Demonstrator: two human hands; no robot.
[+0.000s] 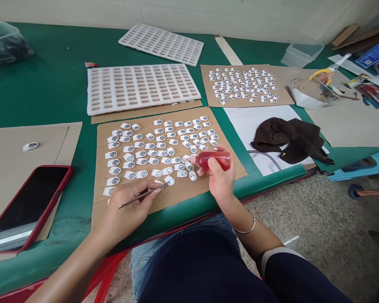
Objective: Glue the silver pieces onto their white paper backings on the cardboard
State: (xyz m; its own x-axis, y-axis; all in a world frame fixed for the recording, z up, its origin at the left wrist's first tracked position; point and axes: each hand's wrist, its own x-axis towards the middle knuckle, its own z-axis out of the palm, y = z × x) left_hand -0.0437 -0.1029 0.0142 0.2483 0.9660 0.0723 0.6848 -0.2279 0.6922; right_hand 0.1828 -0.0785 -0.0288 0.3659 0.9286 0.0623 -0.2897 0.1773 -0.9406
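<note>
My left hand (134, 202) pinches a slim metal rod-like tool (135, 199), slanted like a pen; whether it is tweezers or a pick I cannot tell. Its tip touches or hovers just over a small white tag with a round grey emblem (170, 181) near the board's front edge. In my right hand (221, 176) a small squeeze bottle of red liquid (214, 160) lies on its side, nozzle pointing left above the tags. Rows of similar tags cover the brown cardboard sheet (164, 203) beneath both hands.
Behind stand white slotted foam trays (142, 86). A second cardboard sheet (205, 90) with many tags lies back right. Brown cloth (287, 134) rests on paper at right, near a box with yellow-handled scissors (318, 75). A red-cased phone (28, 202) lies at left.
</note>
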